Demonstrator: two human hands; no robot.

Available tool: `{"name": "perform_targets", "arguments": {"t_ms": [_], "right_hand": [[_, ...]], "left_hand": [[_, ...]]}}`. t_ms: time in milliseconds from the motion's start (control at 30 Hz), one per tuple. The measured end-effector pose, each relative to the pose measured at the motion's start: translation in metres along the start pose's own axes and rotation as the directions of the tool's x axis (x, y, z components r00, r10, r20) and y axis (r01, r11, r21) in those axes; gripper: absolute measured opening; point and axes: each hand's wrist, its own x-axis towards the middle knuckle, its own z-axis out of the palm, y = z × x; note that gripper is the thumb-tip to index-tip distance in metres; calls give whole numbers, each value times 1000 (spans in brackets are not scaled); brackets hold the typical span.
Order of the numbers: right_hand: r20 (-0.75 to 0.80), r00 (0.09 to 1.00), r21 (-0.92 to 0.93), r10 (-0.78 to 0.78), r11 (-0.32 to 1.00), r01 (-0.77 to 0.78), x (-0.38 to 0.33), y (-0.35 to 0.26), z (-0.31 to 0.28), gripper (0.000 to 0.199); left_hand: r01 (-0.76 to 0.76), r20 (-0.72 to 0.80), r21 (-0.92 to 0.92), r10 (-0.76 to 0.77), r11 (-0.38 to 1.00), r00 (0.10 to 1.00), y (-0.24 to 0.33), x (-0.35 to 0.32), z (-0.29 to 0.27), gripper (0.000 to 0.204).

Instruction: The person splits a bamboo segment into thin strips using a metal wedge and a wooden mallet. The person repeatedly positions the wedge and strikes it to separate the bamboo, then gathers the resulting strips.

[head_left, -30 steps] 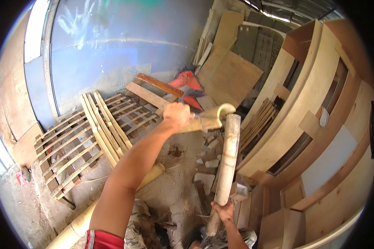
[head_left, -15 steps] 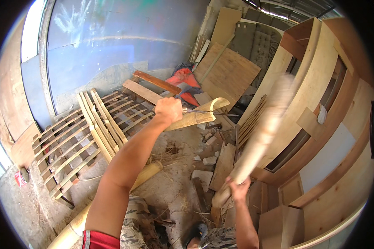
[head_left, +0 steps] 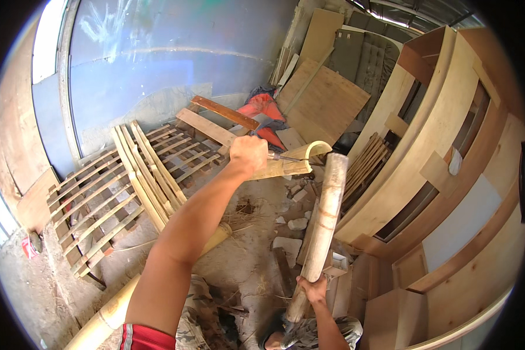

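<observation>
My left hand (head_left: 249, 156) is closed around the handle of a long-bladed knife (head_left: 279, 157), held level in front of me. The blade lies across the split open end of a bamboo pole (head_left: 283, 169), whose curved half rises beyond it. The far part of the blade is hidden behind a thick, pale wooden club (head_left: 325, 216). Down near my knees, my right hand (head_left: 314, 289) grips this club by its narrower lower end. The club stands tilted, its blunt top beside the bamboo's split end. I cannot tell whether it touches the blade.
A slatted bamboo rack (head_left: 99, 210) at left carries several split bamboo strips (head_left: 143, 169). Another bamboo pole (head_left: 108, 318) passes beneath my left arm. Rubble (head_left: 297, 224) litters the floor ahead. A large wooden cabinet frame (head_left: 414, 163) fills the right, and a plywood sheet (head_left: 324, 102) leans behind.
The club in my right hand has swung down and left, from the cabinet side toward the knife blade. My left hand still grips the knife, slightly farther right in the picture.
</observation>
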Motion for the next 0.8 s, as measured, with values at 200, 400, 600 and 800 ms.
{"name": "perform_targets", "arguments": {"t_ms": [200, 400, 600, 800], "right_hand": [[7, 1000, -26, -31, 999, 31, 22, -14, 0, 54], [-136, 930, 86, -342, 931, 355, 43, -52, -35, 50], [-413, 671, 241, -617, 636, 733, 46, -161, -29, 48], [21, 965, -75, 261, 963, -258, -4, 13, 11, 65]], "left_hand": [[1, -26, 5, -1, 1000, 1000, 0, 0, 3, 17], [-13, -8, -41, 13, 999, 1000, -2, 0, 11, 18], [-14, 5, -32, 14, 999, 1000, 0, 4, 10, 18], [-4, -75, -54, 0, 999, 997, -12, 5, 12, 20]]}}
